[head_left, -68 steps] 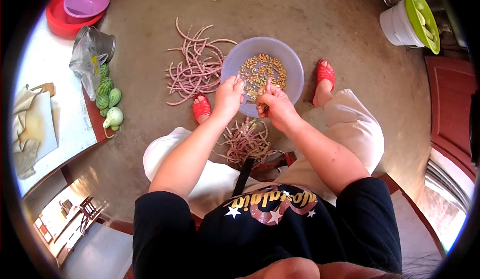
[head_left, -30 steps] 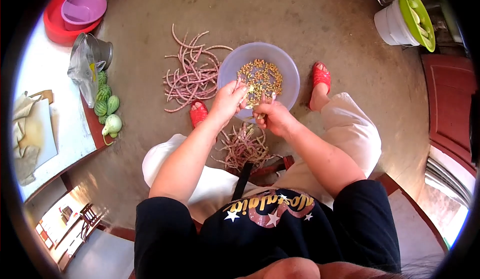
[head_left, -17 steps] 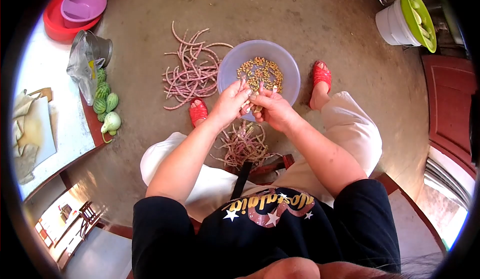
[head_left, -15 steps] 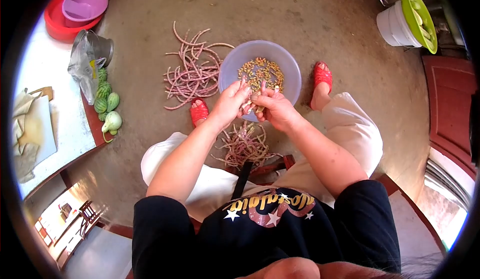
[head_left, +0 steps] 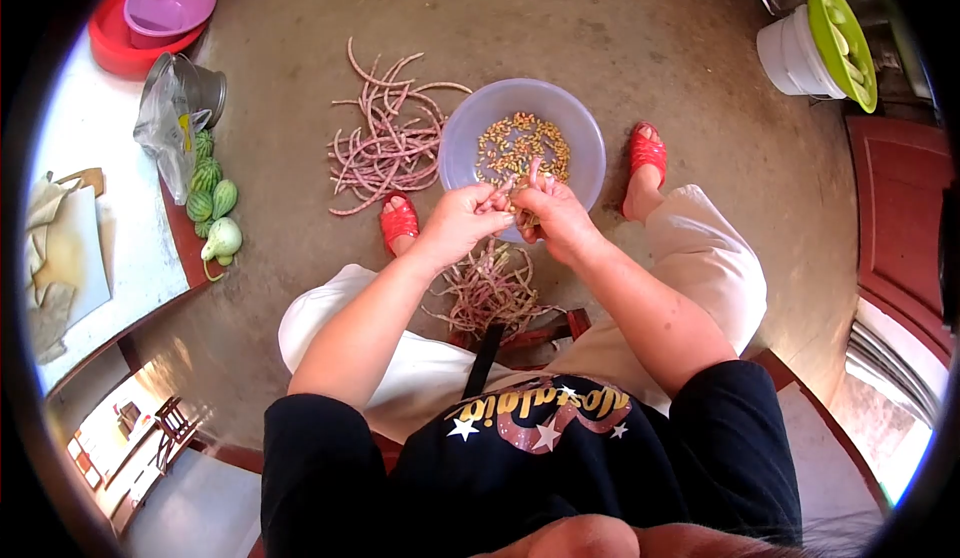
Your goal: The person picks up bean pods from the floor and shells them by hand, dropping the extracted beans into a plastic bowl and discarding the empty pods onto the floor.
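A pale purple basin (head_left: pixel 592 143) stands on the floor with many small beans (head_left: pixel 545 138) in it. Over its near rim my left hand (head_left: pixel 468 220) pinches a piece of bean pod, fingertips close against the other hand. My right hand (head_left: pixel 553 220) is closed round pod pieces, a pinkish end sticking up past its fingers. Left of the basin lies a loose pile of long pink pods (head_left: pixel 385 148). Below both hands, between my legs, is a heap of thin, tangled pods or shells (head_left: pixel 490 293).
Red slippers are on my left foot (head_left: pixel 399 220) and right foot (head_left: pixel 647 153). Along the left, a white table (head_left: pixel 125 213) holds green striped melons (head_left: pixel 206 175), a metal pot (head_left: pixel 205 88) and a red basin (head_left: pixel 110 43). A white bucket (head_left: pixel 795 56) with a green basin (head_left: pixel 828 33) stands upper right.
My hands were apart, came together over the basin, and still meet there. My left wrist has turned, its fingers now pointing more to the right. The piles look much the same.
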Demonstrator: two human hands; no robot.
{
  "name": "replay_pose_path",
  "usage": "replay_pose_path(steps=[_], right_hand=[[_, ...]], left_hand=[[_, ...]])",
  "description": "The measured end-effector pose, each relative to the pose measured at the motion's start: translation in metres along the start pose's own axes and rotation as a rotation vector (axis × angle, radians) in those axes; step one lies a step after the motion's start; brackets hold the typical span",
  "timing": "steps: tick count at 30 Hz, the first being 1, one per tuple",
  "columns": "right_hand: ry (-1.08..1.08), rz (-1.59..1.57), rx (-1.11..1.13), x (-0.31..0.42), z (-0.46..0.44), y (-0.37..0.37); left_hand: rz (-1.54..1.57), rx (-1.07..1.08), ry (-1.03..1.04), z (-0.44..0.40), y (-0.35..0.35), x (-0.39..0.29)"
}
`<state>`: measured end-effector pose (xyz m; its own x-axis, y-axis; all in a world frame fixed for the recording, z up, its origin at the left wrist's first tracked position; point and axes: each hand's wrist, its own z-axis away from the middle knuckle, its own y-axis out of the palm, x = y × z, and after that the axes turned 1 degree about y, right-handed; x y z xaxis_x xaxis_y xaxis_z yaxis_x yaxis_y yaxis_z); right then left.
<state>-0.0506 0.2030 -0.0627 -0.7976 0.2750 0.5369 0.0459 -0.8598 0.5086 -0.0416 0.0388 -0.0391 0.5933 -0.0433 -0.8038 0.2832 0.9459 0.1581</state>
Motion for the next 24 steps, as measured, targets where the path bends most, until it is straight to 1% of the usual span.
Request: replay_pose_path(steps=[4, 5, 7, 8, 9, 10, 11, 13, 15, 16, 17, 18, 21, 22, 24], right_hand=[[-0.016, 0.004, 0.016, -0.003, 0.000, 0.001], [0.013, -0.009, -0.005, -0.003, 0.001, 0.002], [0.041, -0.024, -0.026, -0.004, 0.002, 0.003], [0.096, -0.125, -0.030, -0.005, 0.003, 0.003], [0.152, -0.226, -0.034, -0.006, 0.004, 0.004], [0.152, -0.225, -0.033, -0.007, 0.004, 0.002], [0.161, -0.238, -0.032, -0.009, 0.003, 0.000], [0.168, -0.253, -0.034, -0.010, 0.002, -0.002], [0.111, -0.193, -0.145, -0.006, 0.000, -0.005], [0.110, -0.194, -0.147, -0.004, -0.001, -0.006], [0.061, -0.126, -0.159, -0.003, -0.001, -0.007], [0.014, -0.060, -0.171, -0.004, -0.001, -0.007], [0.024, -0.040, -0.113, -0.005, 0.000, -0.007], [0.026, -0.039, -0.111, -0.006, -0.001, -0.006], [0.045, -0.036, -0.079, -0.010, -0.002, -0.005]], left_hand=[[-0.010, -0.028, 0.071, 0.001, 0.005, 0.002], [-0.011, -0.028, 0.071, 0.001, 0.004, 0.001], [0.065, -0.037, -0.083, 0.000, 0.002, -0.002], [0.064, -0.037, -0.083, -0.002, 0.001, 0.000], [0.163, -0.037, -0.162, -0.005, 0.000, 0.004], [0.263, -0.036, -0.241, -0.006, -0.001, 0.006], [0.262, -0.036, -0.240, -0.007, -0.001, 0.006], [0.266, 0.004, -0.307, -0.007, -0.001, 0.005], [0.256, 0.008, -0.304, -0.008, -0.001, 0.001], [0.249, 0.006, -0.305, -0.008, -0.003, 0.001], [0.179, 0.025, -0.259, -0.009, -0.007, 0.007], [0.178, 0.025, -0.264, -0.008, -0.005, 0.007], [-0.091, -0.087, -0.102, 0.000, 0.008, -0.004], [-0.089, -0.089, -0.102, 0.001, 0.010, -0.004], [-0.027, -0.134, -0.039, 0.003, 0.012, -0.003]])
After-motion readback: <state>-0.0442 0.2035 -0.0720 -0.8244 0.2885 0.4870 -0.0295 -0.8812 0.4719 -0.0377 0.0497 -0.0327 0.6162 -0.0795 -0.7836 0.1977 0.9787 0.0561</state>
